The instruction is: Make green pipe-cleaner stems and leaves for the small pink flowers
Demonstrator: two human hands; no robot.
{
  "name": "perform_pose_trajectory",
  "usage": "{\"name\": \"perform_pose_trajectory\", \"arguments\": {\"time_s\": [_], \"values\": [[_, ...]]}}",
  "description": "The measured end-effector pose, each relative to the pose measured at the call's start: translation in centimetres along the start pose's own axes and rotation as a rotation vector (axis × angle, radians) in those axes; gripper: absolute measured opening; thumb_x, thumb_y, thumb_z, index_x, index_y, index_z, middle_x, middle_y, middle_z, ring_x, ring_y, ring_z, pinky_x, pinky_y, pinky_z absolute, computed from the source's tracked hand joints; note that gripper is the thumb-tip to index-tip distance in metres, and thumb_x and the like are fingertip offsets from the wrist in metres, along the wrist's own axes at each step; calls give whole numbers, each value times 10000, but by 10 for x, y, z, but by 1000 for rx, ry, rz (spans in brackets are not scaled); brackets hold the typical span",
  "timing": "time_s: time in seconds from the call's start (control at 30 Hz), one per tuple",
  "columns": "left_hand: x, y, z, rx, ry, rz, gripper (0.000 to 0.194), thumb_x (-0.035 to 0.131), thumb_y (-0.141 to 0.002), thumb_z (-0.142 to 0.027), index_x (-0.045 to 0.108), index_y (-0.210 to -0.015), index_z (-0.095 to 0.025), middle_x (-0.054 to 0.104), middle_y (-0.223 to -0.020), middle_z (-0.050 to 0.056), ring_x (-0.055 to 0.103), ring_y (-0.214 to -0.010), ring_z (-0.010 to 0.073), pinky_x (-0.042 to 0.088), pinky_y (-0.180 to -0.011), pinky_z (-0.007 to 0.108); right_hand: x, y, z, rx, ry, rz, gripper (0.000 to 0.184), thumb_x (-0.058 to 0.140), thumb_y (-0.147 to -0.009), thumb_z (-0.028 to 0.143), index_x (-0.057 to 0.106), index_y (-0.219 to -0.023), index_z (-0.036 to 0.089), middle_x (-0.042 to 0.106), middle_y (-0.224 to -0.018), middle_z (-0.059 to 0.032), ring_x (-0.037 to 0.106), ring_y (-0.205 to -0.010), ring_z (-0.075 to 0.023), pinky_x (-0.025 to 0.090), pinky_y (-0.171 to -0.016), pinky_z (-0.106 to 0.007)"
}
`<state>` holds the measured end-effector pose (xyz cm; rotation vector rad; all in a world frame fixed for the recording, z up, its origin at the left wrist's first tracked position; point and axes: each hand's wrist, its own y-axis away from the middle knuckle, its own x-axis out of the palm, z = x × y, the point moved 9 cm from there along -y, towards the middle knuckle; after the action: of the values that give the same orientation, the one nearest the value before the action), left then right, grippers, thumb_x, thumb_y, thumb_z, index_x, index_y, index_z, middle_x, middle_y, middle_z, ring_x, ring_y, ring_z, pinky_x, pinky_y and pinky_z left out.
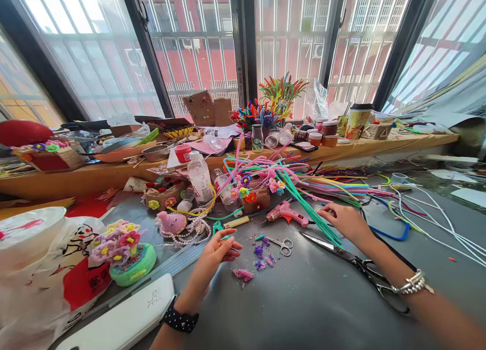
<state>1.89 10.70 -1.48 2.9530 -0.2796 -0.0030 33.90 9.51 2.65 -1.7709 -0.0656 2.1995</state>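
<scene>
My left hand (218, 251) hovers over the grey table, fingers apart and loosely bent. A teal coil of pipe cleaner (217, 226) shows just behind its fingertips. My right hand (350, 223) has its thumb and forefinger on a bundle of green pipe cleaners (299, 198), whose near ends hang below the hand. Long black-handled scissors (355, 261) lie beneath my right wrist. Small nail scissors (283, 244) rest between the hands, beside purple and pink fuzzy scraps (260, 252). Behind these is a pink glue gun (287, 214).
At left stand a flower ornament on a green base (132, 264), a white power bank (129, 314) and a plastic bag (38, 289). Bottles (200, 180), beads (205, 233) and small flower baskets (256, 200) crowd the back. Loose white tubes (436, 208) spread at right.
</scene>
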Motion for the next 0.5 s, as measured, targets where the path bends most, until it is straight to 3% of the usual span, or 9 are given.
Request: {"name": "perform_pose_trajectory", "arguments": {"time_s": [0.13,0.37,0.5], "values": [[-1,1,-2,-2,-14,-13,352,566,-657,-368,499,-936,-164,626,-683,25,573,-567,122,427,-579,236,6,-16,9,-48,180,49,330,409,-774,469,601,-791,202,658,-745,-79,607,-716,-227,373,-530,-258],[-1,0,0,14,-15,-4,363,572,-650,-380,505,-935,-164,629,-680,29,573,-568,125,426,-569,234,23,-38,31,-42,236,47,248,498,-755,367,597,-828,152,649,-793,-134,611,-740,-243,393,-552,-270],[-1,-2,1,3,-7,27,379,581,-647,-375,498,-945,-157,632,-688,35,574,-573,124,425,-573,233,22,-40,35,-46,230,36,227,469,-771,344,598,-813,163,649,-790,-118,609,-714,-238,374,-520,-263]]}}
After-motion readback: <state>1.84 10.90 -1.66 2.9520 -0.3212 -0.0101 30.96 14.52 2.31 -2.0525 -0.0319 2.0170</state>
